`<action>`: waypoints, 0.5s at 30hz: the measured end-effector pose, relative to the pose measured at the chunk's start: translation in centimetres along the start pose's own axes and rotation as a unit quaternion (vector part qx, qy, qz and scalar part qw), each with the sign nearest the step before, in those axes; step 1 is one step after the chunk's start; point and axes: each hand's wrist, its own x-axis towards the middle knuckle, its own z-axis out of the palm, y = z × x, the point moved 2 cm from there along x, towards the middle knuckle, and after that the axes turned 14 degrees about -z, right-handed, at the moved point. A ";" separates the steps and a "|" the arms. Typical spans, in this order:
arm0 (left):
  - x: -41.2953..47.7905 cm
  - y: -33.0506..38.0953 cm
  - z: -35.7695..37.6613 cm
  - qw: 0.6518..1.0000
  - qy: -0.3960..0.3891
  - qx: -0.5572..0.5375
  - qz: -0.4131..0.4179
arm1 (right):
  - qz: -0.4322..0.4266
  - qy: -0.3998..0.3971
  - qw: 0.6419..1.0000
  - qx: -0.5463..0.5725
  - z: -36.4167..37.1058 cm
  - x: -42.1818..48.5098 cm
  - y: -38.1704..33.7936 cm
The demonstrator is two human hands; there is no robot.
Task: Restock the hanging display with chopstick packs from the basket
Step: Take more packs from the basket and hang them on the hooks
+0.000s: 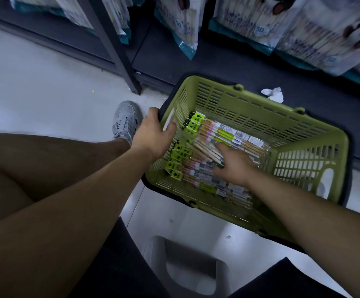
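Note:
A green plastic basket sits on the floor against the dark shelf base. Inside lie several chopstick packs with lime-green header cards and clear sleeves. My left hand is at the basket's left rim, fingers reaching inside toward a blurred pack. My right hand is inside the basket, palm down on the packs, fingers spread over a tilted pack. Whether either hand grips a pack is unclear because of motion blur.
Large bags of disposable chopsticks hang or stand on the dark shelving above the basket. A crumpled white paper lies on the shelf base. A grey stool is under me, and my shoe is left of the basket.

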 end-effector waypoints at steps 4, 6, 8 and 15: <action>-2.4 1.1 -0.6 0.953 0.202 0.145 0.173 | 0.004 0.087 0.991 0.097 -5.1 -1.0 -2.1; -3.8 2.4 -0.6 0.969 0.171 0.050 0.173 | 0.000 0.137 0.981 0.135 -8.2 -2.0 -3.8; -5.0 4.0 -0.3 0.992 0.028 -0.099 0.070 | -0.015 0.183 0.970 0.160 -11.5 -3.3 -6.1; -10.2 11.2 -1.6 0.791 -0.389 -0.472 0.005 | -0.134 0.279 0.923 0.230 -19.9 -7.9 -15.2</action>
